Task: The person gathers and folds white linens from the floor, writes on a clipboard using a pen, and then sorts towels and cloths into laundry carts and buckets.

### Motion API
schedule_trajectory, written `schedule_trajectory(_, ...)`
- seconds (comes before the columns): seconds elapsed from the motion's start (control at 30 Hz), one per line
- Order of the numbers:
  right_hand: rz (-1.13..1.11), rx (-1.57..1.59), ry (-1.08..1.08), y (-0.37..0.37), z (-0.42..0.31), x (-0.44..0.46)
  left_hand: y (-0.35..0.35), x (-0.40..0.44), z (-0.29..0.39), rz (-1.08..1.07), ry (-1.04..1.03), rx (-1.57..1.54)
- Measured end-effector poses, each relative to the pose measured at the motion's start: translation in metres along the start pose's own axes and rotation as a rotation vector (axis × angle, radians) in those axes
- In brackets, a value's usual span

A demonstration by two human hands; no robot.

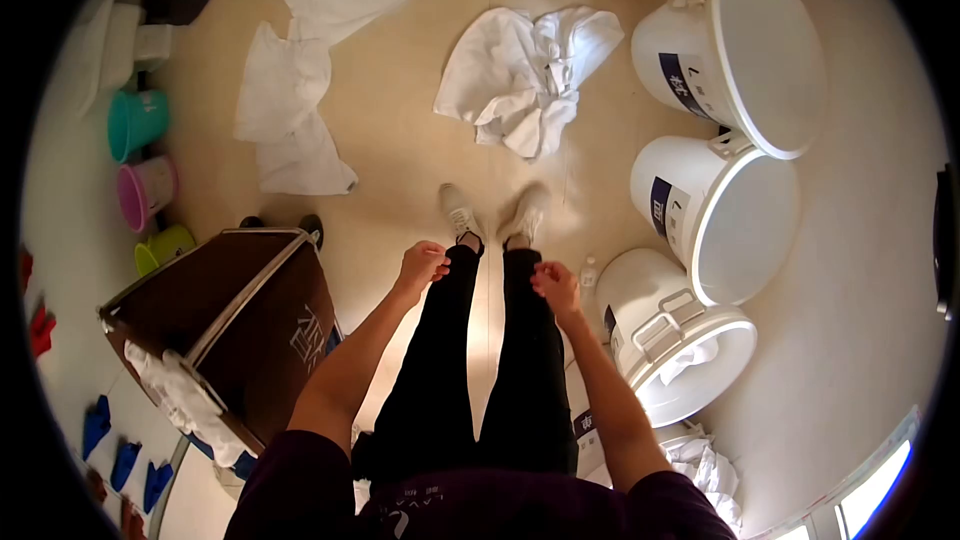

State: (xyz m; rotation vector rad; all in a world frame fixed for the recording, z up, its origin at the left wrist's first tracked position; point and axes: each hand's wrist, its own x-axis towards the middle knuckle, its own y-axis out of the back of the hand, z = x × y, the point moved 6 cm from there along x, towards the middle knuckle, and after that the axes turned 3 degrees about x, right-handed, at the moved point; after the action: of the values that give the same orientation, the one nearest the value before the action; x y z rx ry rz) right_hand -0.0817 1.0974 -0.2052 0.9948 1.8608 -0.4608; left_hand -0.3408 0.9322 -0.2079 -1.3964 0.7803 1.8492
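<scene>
Centre: the left hand and right hand stand apart, fingers curled, nothing visible in them (whether fingertips meet, I cannot tell from here). Beyond the pale shoes, a crumpled white cloth lies at upper centre; a careless forward step could soil it or cause a slip. Farther, white linen trails toward the top edge, upper left.

The crumpled cloth lay on the floor in front of the person's shoes, and at its left other cloths were spread. At its right stood a row of bins, one of which had some fabric inside. Behind the crumpled cloth and to the left stood a cart, and small buckets stood farther left.
</scene>
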Motion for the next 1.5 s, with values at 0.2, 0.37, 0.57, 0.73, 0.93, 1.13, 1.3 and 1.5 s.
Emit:
schedule_trajectory(0.2, 0.289, -0.514, 0.263, 0.004, -0.042, 0.204, -0.041, 0.149, 0.044, -0.026, -0.193, 0.212)
schedule_trajectory(0.37, 0.529, -0.494, 0.299, 0.017, -0.11, 0.387, -0.083, 0.251, 0.16, 0.328, -0.844, 0.705)
schedule_trajectory(0.57, 0.381, -0.338, 0.19, 0.025, -0.117, 0.503, -0.108, 0.344, 0.175, 0.258, -0.706, 1.003)
schedule_trajectory(0.73, 0.194, 0.12, 0.001, 0.042, -0.095, 0.458, -0.078, 0.258, 0.138, -0.064, -0.422, 0.337)
schedule_trajectory(0.93, 0.194, 0.332, -0.288, 0.11, -0.028, 0.334, 0.009, -0.008, 0.132, -0.081, -0.192, -0.712)
schedule_trajectory(1.13, 0.223, 0.059, -0.165, 0.126, -0.006, 0.175, 0.041, -0.145, 0.157, 0.012, -0.423, -0.104)
schedule_trajectory(1.3, 0.199, 0.045, -0.234, 0.103, 0.031, 0.082, 0.064, -0.184, 0.108, 0.012, -0.06, -0.579)
schedule_trajectory(1.5, 0.223, -0.268, -0.176, 0.123, 0.154, 0.018, 0.141, -0.227, 0.199, 0.319, -0.525, -0.577)
